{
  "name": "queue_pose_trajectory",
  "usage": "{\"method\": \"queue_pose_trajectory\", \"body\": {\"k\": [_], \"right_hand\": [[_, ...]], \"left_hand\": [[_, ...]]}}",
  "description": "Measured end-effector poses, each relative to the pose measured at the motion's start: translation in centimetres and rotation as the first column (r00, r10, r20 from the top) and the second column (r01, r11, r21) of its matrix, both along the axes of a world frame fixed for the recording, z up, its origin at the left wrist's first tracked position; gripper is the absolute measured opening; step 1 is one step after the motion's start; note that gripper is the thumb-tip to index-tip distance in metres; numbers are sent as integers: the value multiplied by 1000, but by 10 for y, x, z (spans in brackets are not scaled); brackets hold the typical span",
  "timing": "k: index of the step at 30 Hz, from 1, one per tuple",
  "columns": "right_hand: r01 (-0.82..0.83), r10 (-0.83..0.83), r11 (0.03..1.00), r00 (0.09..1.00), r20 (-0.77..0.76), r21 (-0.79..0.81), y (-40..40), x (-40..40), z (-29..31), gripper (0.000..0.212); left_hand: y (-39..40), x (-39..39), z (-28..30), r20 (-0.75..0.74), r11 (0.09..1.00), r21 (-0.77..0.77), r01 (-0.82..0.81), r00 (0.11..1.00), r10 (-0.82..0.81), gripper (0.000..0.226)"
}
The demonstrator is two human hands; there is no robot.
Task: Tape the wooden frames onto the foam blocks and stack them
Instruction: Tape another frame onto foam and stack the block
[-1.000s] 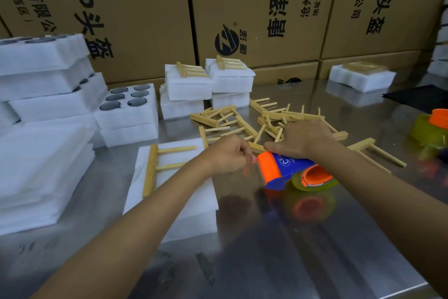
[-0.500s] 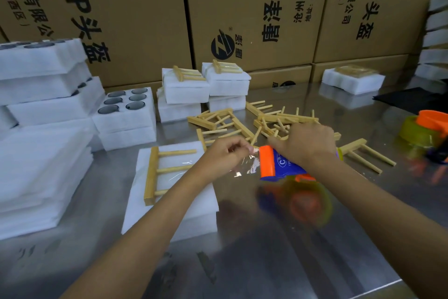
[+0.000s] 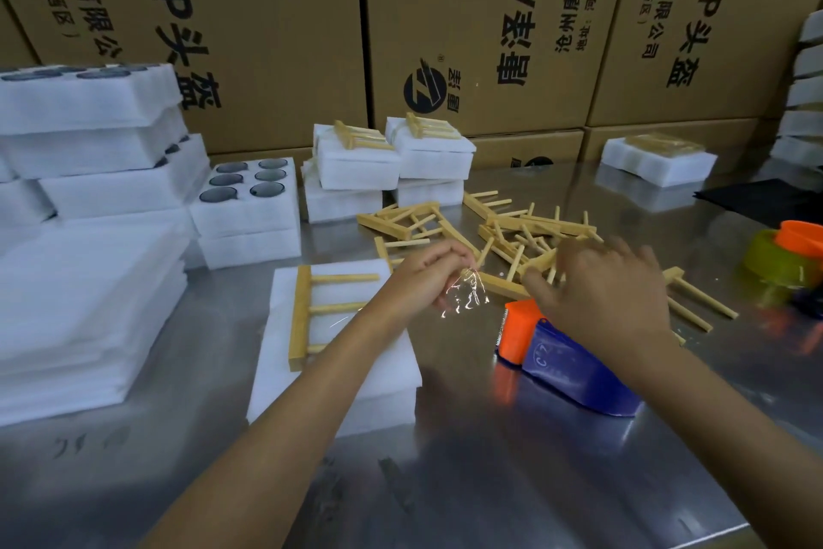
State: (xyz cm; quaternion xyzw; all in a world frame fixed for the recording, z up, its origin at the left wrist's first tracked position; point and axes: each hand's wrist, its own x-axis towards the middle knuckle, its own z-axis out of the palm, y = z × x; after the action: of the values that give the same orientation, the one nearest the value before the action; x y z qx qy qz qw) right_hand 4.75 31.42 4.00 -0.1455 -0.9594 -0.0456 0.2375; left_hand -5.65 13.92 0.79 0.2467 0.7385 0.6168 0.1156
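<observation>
A white foam block (image 3: 378, 375) lies in front of me with a wooden frame (image 3: 307, 312) on top of it. My left hand (image 3: 423, 277) hovers over the block's far right corner and pinches a crumpled piece of clear tape (image 3: 465, 294). My right hand (image 3: 601, 285) is above the blue and orange tape dispenser (image 3: 565, 366), fingers spread and blurred, not gripping it. The dispenser rests on the steel table (image 3: 512, 481). Loose wooden frames (image 3: 512, 232) are piled behind my hands. Two short stacks of foam blocks with taped frames (image 3: 387, 165) stand further back.
Tall stacks of white foam (image 3: 84, 237) fill the left side, some with round holes (image 3: 245, 192). Cardboard boxes (image 3: 467, 23) wall off the back. Another taped foam block (image 3: 659, 161) sits at the back right. A second tape roll with an orange core (image 3: 788, 254) lies at the right edge.
My right hand has let go of the dispenser, which now sits on the table. The tape piece has come free of the dispenser and hangs from my left fingers.
</observation>
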Motion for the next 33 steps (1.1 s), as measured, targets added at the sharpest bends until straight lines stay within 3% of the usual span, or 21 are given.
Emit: {"method": "queue_pose_trajectory", "body": {"k": [1, 2, 3, 4, 5, 6, 8, 10, 12, 14, 16, 21, 25, 28, 30, 33], "right_hand": [[-98, 101, 982, 995, 9, -161, -4, -7, 7, 39], [-171, 213, 895, 975, 60, -413, -9, -14, 14, 37], [-169, 326, 721, 938, 114, -672, -18, -20, 19, 44], [-152, 409, 552, 906, 107, -820, -24, -26, 20, 56], [-142, 439, 473, 894, 93, -870, -28, -32, 17, 64], [-149, 434, 472, 897, 82, -869, -29, -36, 14, 65], [-152, 379, 565, 921, 91, -811, -30, -44, 8, 59], [-150, 340, 699, 930, 141, -699, -31, -50, 5, 52], [-149, 320, 788, 928, 190, -598, -36, -53, 5, 46], [-160, 321, 830, 920, 223, -534, -40, -54, 1, 41], [-175, 325, 855, 914, 242, -488, -44, -53, -5, 40], [-243, 327, 923, 903, 278, -298, -60, -46, -16, 68], [-276, 291, 956, 924, 249, -98, -82, -45, -30, 72], [-278, 292, 956, 930, 225, -93, -91, -44, -41, 68], [-260, 281, 958, 934, 221, -119, -90, -44, -45, 67], [-259, 313, 929, 931, 190, -265, -89, -42, -50, 61]], "left_hand": [[0, 0, 0, 4, 1000, 8, -1, 1000, 1, 28], [-1, 0, 0, 5, 1000, 9, -3, 1000, 3, 28], [-1, 0, 0, 1, 1000, -1, -5, 1000, 5, 27], [-1, 0, 0, -4, 1000, -16, -1, 1000, 1, 27], [-1, 1, 0, -7, 1000, -29, 7, 1000, -7, 26], [0, 3, 1, -12, 999, -41, 5, 1000, -6, 26], [1, 6, 2, -83, 996, -80, -51, 996, 44, 26], [0, 6, 1, -330, 945, -264, -190, 939, 97, 25], [-8, 8, -2, -540, 810, -449, -377, 837, 90, 37], [-23, 8, 0, -638, 744, -436, -507, 757, 142, 47], [-45, 6, 4, -668, 745, -346, -571, 707, 232, 47], [-114, -1, 13, -498, 682, -352, -641, 745, 443, 41], [-160, 6, -5, -260, 678, -305, -669, 743, 616, 32], [-180, 19, -29, -195, 656, -323, -681, 727, 659, 19], [-184, 28, -43, -117, 686, -337, -645, 751, 649, 29], [-175, 42, -52, 117, 771, -297, -564, 780, 615, 38]]}}
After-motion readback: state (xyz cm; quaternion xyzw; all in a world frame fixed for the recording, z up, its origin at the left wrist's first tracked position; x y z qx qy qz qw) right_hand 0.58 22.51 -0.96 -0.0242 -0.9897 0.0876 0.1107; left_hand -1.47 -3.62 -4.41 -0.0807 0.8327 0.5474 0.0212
